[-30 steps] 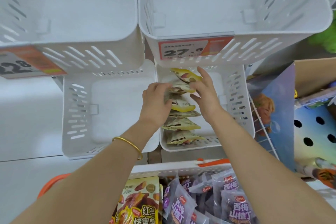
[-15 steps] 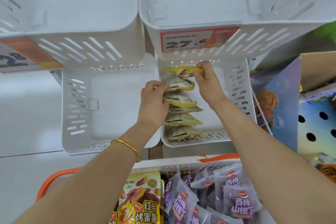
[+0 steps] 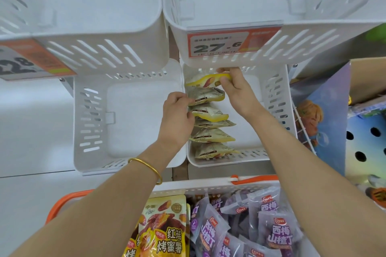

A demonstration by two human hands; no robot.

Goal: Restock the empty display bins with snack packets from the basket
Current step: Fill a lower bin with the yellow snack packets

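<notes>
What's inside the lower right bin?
Six yellow packets in a row along its left wall; the left hand pinches one near the back, and the right hand grips the rearmost. The upper bin covers the back edge.

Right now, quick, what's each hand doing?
Left hand: pinches a pale yellow plastic snack packet.
Right hand: grips the rearmost bright yellow plastic packet.

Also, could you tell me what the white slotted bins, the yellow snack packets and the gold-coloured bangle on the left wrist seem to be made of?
White slotted bins: moulded plastic, matte, judging by the cut slots and rounded rims. Yellow snack packets: thin plastic film, glossy, crinkled and puffed. Gold-coloured bangle: probably metal, shiny.
</notes>
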